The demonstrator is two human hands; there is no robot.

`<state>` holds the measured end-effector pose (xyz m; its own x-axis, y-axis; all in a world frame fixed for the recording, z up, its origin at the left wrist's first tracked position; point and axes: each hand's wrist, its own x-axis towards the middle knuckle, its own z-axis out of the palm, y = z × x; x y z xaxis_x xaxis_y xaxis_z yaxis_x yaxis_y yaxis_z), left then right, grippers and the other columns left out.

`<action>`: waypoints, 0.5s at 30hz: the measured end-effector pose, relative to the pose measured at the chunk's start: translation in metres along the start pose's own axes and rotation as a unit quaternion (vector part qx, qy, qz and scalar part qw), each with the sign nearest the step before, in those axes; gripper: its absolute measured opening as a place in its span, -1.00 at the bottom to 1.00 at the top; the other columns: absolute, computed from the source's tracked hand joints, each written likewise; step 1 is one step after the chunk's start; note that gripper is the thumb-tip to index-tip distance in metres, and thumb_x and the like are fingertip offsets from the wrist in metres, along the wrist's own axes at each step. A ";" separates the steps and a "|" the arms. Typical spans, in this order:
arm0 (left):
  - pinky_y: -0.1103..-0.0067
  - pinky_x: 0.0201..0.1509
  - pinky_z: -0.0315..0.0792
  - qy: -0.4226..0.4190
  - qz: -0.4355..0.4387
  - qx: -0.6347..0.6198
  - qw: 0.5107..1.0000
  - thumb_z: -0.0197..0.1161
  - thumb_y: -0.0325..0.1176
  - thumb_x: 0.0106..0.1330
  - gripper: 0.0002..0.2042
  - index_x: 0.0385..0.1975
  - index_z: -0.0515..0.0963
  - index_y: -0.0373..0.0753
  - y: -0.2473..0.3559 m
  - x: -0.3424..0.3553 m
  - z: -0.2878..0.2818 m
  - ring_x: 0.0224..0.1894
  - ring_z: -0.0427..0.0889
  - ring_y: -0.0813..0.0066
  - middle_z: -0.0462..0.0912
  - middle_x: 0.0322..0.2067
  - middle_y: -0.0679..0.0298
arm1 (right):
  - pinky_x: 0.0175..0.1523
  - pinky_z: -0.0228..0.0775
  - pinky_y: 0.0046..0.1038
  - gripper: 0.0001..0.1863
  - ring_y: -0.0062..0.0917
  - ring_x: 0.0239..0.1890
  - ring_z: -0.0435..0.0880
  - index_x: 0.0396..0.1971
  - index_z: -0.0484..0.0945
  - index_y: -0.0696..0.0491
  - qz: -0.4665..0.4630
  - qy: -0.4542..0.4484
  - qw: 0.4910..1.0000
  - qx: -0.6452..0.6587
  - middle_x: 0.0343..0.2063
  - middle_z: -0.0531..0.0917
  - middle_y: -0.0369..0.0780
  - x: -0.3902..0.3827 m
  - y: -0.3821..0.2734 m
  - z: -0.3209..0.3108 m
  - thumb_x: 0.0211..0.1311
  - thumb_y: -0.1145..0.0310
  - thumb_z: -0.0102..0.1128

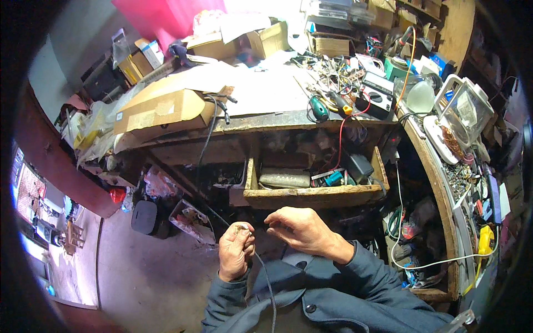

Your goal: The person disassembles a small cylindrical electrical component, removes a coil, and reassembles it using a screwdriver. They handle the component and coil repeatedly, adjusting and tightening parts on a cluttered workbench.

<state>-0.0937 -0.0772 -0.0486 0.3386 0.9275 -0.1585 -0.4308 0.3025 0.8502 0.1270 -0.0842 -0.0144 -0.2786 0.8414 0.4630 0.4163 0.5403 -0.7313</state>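
My left hand (235,252) is closed around a thin dark cable (270,280), in front of my body. Below the fist the cable hangs down over my jacket; above it, a dark length runs up toward the table. A small pale bit shows at the thumb and fingertips, too small to make out. Just to the right, my right hand (304,230) is held with bent fingers apart, pointing toward the left one and not touching it. Nothing shows in it. Dark cable ends with black plugs (225,111) hang over the table edge beside a cardboard box (161,114).
An open wooden drawer (316,197) juts out beyond my hands, holding a teal-handled tool and a black adapter. On the worktable lie screwdrivers (318,109), pliers and a black meter box (377,94). A side bench at right carries a yellow tape measure (486,241). A black bin (146,216) stands on the floor.
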 end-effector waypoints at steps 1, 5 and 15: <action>0.77 -0.60 0.07 0.009 0.000 0.021 1.000 0.12 -0.33 0.54 -0.89 -0.18 0.48 -0.23 0.001 -0.001 0.001 -0.65 0.17 0.78 0.28 -0.60 0.50 | -0.22 0.60 -0.34 -0.76 -0.28 -0.33 0.74 -0.14 0.61 0.09 -0.001 0.003 1.000 -0.001 -0.36 0.70 -0.12 0.000 0.001 -0.001 0.22 0.39 0.39; 0.75 -0.65 0.03 0.041 0.047 0.072 0.995 0.19 -0.15 0.53 -0.72 -0.36 0.49 -0.20 -0.004 -0.001 -0.001 -0.69 0.15 0.79 0.27 -0.67 0.51 | -0.22 0.63 -0.48 -0.70 -0.51 -0.33 0.77 -0.09 0.65 0.14 0.000 0.059 0.998 -0.003 -0.32 0.73 -0.16 0.005 -0.011 -0.020 0.16 0.53 0.45; 0.70 -0.69 -0.01 0.085 0.021 -0.003 0.996 0.12 -0.06 0.55 -0.66 -0.42 0.42 -0.16 -0.008 -0.009 -0.011 -0.76 0.12 0.73 0.18 -0.73 0.49 | 0.02 0.45 -0.39 -0.61 -0.54 -0.14 0.55 0.07 0.43 0.11 -0.336 0.252 0.902 0.101 -0.16 0.59 -0.23 -0.060 -0.100 -0.206 0.24 0.40 0.16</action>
<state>-0.1023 -0.0852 -0.0597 0.1734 0.9630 -0.2063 -0.4460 0.2636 0.8554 0.2802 -0.1870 0.1340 0.0408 0.2494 0.9675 0.1206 0.9600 -0.2526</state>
